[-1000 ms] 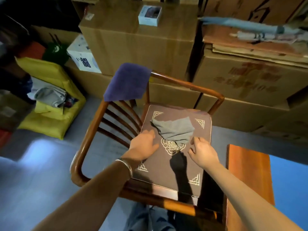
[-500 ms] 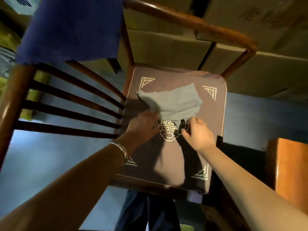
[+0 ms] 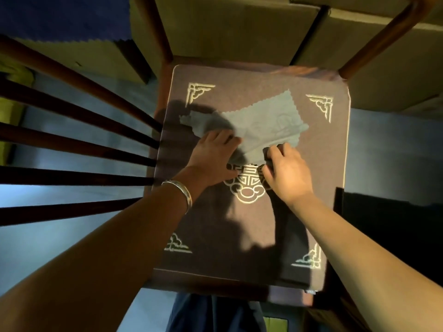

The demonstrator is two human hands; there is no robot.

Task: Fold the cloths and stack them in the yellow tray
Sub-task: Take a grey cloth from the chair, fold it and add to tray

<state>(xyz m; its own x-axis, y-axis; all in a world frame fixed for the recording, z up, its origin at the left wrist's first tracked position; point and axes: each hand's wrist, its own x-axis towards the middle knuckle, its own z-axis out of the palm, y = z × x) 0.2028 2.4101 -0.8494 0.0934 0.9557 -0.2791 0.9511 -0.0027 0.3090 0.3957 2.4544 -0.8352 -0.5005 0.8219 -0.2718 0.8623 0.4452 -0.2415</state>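
Observation:
A thin grey cloth (image 3: pixel 268 123) with zigzag edges lies partly spread on the brown chair cushion (image 3: pixel 330 164). My left hand (image 3: pixel 213 156) presses flat on the cloth's near left part, a silver bangle on its wrist. My right hand (image 3: pixel 287 171) pinches the cloth's near edge between thumb and fingers. A dark blue cloth (image 3: pixel 60 17) hangs over the chair's back rail at the top left. The yellow tray is out of view.
The wooden chair's back spindles (image 3: pixel 79 144) fan out on the left, and its armrest (image 3: pixel 383 32) crosses the top right. Cardboard boxes (image 3: pixel 227 27) stand behind the chair. Blue-grey floor (image 3: pixel 383 152) shows on both sides.
The camera has moved closer and tilted down over the seat. Both hands have shifted along the cloth's near edge, and the cloth lies spread wider and flatter than before.

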